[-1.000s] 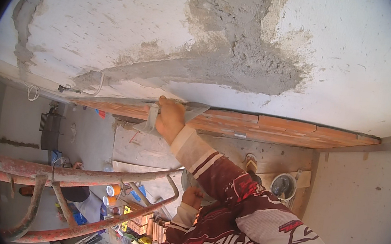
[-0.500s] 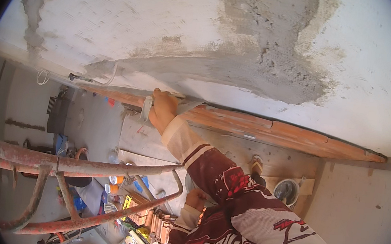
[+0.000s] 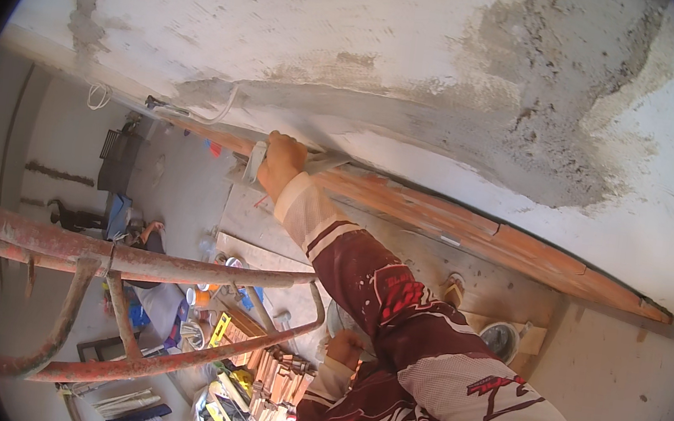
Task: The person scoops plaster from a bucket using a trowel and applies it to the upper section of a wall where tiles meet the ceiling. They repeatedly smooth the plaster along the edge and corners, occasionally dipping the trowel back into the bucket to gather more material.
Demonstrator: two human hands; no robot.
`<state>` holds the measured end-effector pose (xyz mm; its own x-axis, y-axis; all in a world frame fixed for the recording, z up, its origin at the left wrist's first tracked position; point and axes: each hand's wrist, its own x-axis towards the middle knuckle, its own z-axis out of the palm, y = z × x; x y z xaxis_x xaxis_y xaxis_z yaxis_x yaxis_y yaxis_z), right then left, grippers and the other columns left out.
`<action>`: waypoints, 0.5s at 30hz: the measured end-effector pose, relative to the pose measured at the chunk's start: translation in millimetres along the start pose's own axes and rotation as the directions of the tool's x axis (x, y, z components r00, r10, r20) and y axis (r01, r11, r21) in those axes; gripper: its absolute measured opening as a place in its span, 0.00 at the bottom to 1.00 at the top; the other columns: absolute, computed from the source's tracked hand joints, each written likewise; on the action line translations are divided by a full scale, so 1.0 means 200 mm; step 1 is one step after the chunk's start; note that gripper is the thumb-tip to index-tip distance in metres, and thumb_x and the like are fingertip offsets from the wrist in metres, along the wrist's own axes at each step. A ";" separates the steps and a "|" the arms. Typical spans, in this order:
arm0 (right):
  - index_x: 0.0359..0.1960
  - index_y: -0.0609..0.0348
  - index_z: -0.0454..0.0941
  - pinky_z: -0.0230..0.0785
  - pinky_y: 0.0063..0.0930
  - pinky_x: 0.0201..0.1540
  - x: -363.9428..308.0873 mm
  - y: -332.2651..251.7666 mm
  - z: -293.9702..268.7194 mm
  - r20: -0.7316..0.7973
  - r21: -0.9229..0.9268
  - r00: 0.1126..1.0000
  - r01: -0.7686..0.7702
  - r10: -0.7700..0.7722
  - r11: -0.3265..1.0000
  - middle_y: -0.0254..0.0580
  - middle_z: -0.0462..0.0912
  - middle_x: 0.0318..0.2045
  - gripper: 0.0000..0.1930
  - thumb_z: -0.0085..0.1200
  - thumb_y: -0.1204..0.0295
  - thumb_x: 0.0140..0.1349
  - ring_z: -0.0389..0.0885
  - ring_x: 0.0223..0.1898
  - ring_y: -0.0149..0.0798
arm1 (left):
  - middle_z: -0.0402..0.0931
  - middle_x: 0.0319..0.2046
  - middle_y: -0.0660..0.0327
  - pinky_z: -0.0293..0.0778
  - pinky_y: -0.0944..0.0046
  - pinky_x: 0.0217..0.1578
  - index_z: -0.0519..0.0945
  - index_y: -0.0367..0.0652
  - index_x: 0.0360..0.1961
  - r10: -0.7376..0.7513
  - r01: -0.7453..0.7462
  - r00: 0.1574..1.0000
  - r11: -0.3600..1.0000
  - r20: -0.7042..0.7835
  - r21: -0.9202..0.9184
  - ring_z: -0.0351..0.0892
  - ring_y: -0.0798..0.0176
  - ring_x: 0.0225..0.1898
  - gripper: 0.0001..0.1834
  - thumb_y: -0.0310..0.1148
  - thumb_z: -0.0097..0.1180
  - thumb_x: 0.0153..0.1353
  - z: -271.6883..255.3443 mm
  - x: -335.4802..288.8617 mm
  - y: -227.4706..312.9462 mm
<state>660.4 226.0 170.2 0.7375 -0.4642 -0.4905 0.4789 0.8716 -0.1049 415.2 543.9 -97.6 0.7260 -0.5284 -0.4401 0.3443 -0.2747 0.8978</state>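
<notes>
My right hand (image 3: 282, 162) is closed around a grey trowel (image 3: 254, 162), at the lower edge of the white wall (image 3: 425, 45). Part of the trowel's flat blade shows past my wrist, close to the wall. Grey mortar (image 3: 382, 115) runs in a band above that hand and widens into a rough patch (image 3: 564, 146) at the right. Below the wall edge runs a row of reddish-brown bricks (image 3: 437, 214). Close to my body, my left hand (image 3: 345, 346) has its fingers curled beside a grey rounded thing (image 3: 335, 318); what it grips is mostly hidden.
A rusty red metal frame (image 3: 178, 267) crosses the lower left. A white cable (image 3: 227, 109) sticks out of the wall. Far below are a bucket (image 3: 499, 340), a sandalled foot (image 3: 453, 290), stacked bricks (image 3: 282, 385), a yellow level (image 3: 220, 329) and another person (image 3: 153, 238).
The view has tilted and shifted, so the wall slopes more. My right hand with the trowel has moved left along the wall edge, closer to the white cable. My left hand stays near my body.
</notes>
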 end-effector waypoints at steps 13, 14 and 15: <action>0.49 0.71 0.61 0.80 0.48 0.41 -0.02 0.04 0.06 0.116 0.329 0.988 -0.139 0.106 0.934 0.54 0.68 0.48 0.13 0.40 0.81 0.62 0.75 0.43 0.53 | 0.62 0.21 0.62 0.68 0.59 0.34 0.67 0.44 0.22 -0.096 0.086 0.995 0.954 -0.020 -0.286 0.66 0.62 0.26 0.07 0.24 0.45 0.56 -0.03 -0.06 -0.07; 0.49 0.72 0.61 0.80 0.49 0.41 -0.02 0.04 0.07 0.111 0.317 0.987 -0.146 0.117 0.937 0.55 0.67 0.49 0.14 0.39 0.81 0.62 0.75 0.44 0.54 | 0.62 0.21 0.62 0.68 0.59 0.33 0.67 0.44 0.22 -0.102 0.092 0.995 0.952 -0.020 -0.291 0.65 0.63 0.26 0.07 0.23 0.45 0.56 -0.02 -0.05 -0.06; 0.50 0.72 0.60 0.80 0.50 0.42 -0.01 0.03 0.08 0.106 0.305 0.986 -0.153 0.126 0.940 0.56 0.66 0.50 0.14 0.39 0.81 0.62 0.75 0.45 0.55 | 0.61 0.20 0.63 0.68 0.60 0.33 0.67 0.44 0.22 -0.109 0.098 0.994 0.951 -0.021 -0.295 0.65 0.63 0.26 0.07 0.21 0.45 0.55 -0.02 -0.05 -0.03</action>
<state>669.3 229.2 183.6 0.8385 -0.3646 -0.4050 0.4825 0.8422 0.2407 408.3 553.4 -99.5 0.6967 -0.4779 -0.5351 0.5740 -0.0762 0.8153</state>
